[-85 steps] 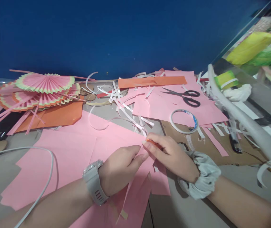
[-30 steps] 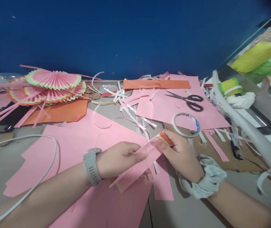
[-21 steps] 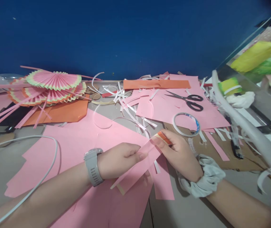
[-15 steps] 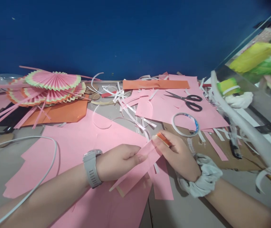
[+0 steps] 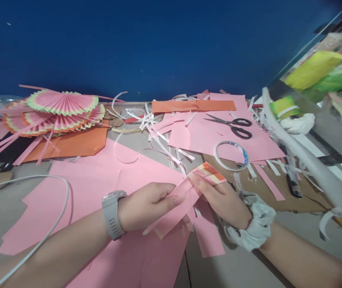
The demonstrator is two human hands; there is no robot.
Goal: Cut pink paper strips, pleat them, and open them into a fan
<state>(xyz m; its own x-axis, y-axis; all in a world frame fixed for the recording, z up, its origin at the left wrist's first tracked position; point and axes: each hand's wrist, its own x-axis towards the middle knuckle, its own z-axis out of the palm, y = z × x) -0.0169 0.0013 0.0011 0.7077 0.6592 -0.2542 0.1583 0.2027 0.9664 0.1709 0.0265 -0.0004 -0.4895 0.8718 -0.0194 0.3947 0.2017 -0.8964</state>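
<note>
A folded strip of pink paper (image 5: 171, 218), with an orange and pale yellow band at its upper end, is held slantwise between both hands. My left hand (image 5: 145, 206), below a grey watch (image 5: 113, 214), pinches the strip's middle with the thumb on top. My right hand (image 5: 223, 202) grips it near the banded end, its thumb lying across the folds. The fingers beneath the paper are mostly hidden. Under the hands lies a large pink sheet (image 5: 81, 192), and a narrower pink piece (image 5: 209, 236) lies below my right hand.
Black scissors (image 5: 232, 125) and a tape roll (image 5: 219, 158) lie behind my right hand. Pleated paper fans (image 5: 63, 103) are stacked at the back left. White paper scraps (image 5: 147, 120) litter the back. A white cable (image 5: 66, 200) crosses my left forearm. A cutter (image 5: 293, 186) lies right.
My right hand has shifted its grip down the strip, so more of the orange and yellow banded end shows. My left hand keeps its pinch. The whole view has shifted slightly.
</note>
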